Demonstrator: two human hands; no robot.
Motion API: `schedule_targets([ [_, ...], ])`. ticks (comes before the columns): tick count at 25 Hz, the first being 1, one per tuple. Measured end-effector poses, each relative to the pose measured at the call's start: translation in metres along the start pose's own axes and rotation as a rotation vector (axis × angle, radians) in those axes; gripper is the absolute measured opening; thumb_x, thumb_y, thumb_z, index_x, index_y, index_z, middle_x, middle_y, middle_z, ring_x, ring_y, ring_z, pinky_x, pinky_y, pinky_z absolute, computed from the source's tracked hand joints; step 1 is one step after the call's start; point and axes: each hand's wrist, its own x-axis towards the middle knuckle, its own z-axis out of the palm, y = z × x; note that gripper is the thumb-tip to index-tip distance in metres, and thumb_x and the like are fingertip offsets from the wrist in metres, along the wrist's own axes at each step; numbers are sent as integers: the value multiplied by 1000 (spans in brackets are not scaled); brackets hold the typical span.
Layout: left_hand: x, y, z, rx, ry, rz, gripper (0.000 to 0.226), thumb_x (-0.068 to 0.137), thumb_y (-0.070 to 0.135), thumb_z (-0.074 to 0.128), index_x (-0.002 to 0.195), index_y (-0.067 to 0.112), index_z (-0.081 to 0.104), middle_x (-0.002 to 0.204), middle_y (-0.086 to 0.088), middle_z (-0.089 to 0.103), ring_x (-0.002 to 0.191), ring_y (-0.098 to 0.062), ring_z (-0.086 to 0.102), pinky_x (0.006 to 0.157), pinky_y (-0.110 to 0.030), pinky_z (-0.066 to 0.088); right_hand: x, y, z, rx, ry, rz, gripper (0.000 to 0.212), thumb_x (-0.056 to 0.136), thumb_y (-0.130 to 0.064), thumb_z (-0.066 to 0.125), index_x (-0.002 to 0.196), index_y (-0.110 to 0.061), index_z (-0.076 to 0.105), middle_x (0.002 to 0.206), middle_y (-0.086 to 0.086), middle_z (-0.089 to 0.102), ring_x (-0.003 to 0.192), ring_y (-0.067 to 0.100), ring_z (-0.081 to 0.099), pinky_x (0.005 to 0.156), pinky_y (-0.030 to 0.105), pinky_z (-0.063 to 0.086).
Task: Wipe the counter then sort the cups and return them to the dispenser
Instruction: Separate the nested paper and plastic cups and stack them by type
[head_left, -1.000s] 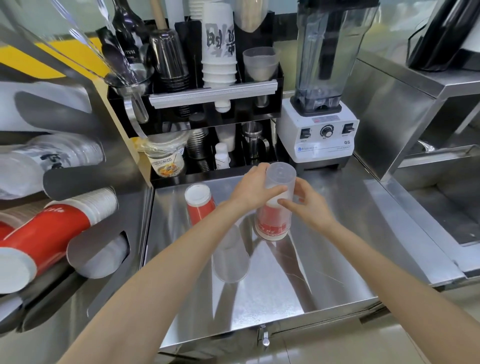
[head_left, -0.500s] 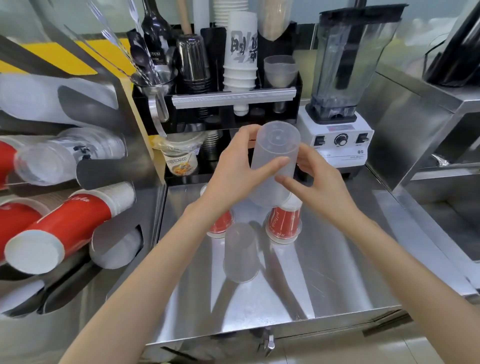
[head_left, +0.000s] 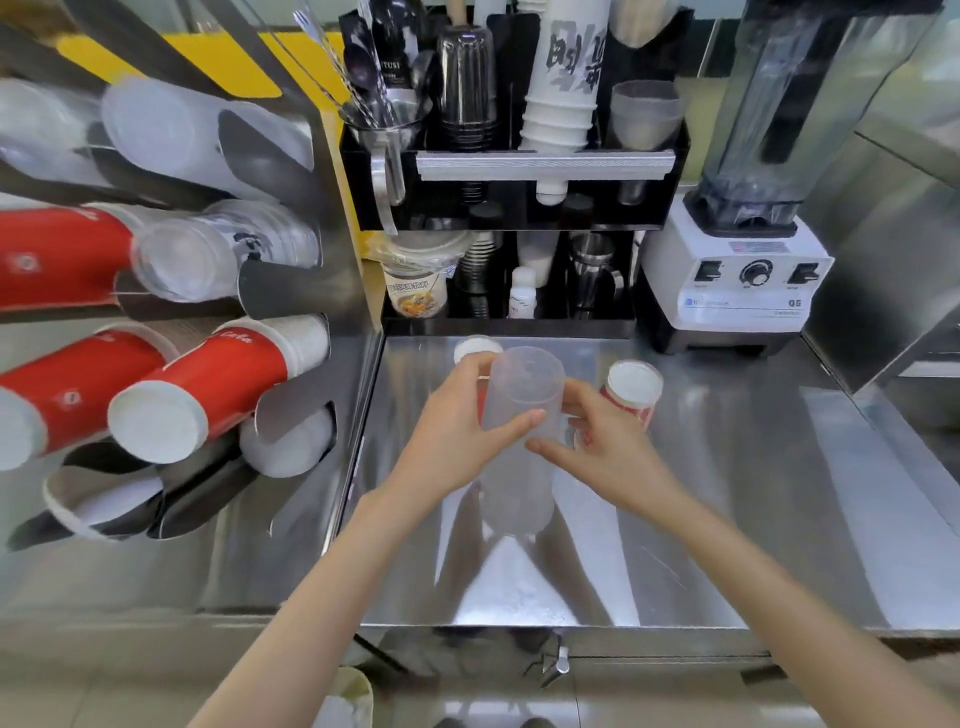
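I hold a frosted clear plastic cup (head_left: 525, 387) upside down with both hands. My left hand (head_left: 457, 436) wraps its left side, thumb across the front. My right hand (head_left: 597, 452) pinches its lower right edge. Directly beneath it, a second clear cup (head_left: 514, 501) stands upside down on the steel counter (head_left: 727, 519); whether the two touch I cannot tell. A red paper cup (head_left: 632, 389) stands upside down just right of my right hand. Another red cup (head_left: 475, 351) shows behind my left hand, mostly hidden. The cup dispenser (head_left: 291, 291) on the left holds red cup stacks (head_left: 202, 395) and clear cup stacks (head_left: 218, 249).
A black organizer (head_left: 519, 166) with cups and utensils lines the back of the counter. A white blender (head_left: 737, 270) stands at the back right. A raised steel ledge (head_left: 883, 312) borders the right side. The counter's front edge (head_left: 519, 631) is near me.
Both hands lifted the clear cup off the right-hand red cup, carried it left, and lowered it over the clear cup standing on the counter. The camera view dipped down.
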Motion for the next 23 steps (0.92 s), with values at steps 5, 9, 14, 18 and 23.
schedule_targets([
  [5, -17, -35, -2, 14, 26, -99, 56, 73, 29, 72, 121, 19, 45, 119, 7, 56, 110, -9, 53, 85, -11, 37, 5, 13, 38, -13, -80, 7, 56, 74, -30, 69, 123, -21, 43, 111, -18, 51, 102, -1, 51, 91, 18, 38],
  [9, -25, -58, -8, 18, 53, -182, 56, 74, 28, 72, 121, 18, 44, 115, 8, 55, 108, -11, 53, 87, -16, 39, 14, 20, 67, 13, -127, 27, 57, 74, -31, 67, 124, -24, 40, 117, -11, 56, 107, 6, 53, 90, 19, 38],
  [14, -36, -81, -7, 22, 31, -239, 57, 74, 29, 71, 122, 17, 42, 115, 9, 51, 104, -8, 50, 72, 9, 31, 13, 33, 85, 5, -206, 56, 63, 75, -36, 65, 128, -29, 34, 128, -5, 55, 113, 10, 52, 90, 22, 37],
  [18, -34, -88, -7, 43, -4, -238, 62, 74, 33, 71, 124, 18, 39, 124, 5, 52, 114, -13, 51, 88, -13, 39, 15, 36, 85, 13, -229, 60, 62, 76, -34, 65, 128, -29, 33, 127, -8, 53, 113, 7, 50, 90, 19, 36],
  [23, -17, -71, -22, -24, -50, -301, 81, 70, 67, 45, 137, 25, 30, 132, 7, 41, 121, -9, 43, 95, -19, 35, 19, 30, 65, -12, -353, 12, 62, 81, -27, 61, 135, -25, 30, 133, -4, 47, 120, 13, 47, 96, 22, 35],
])
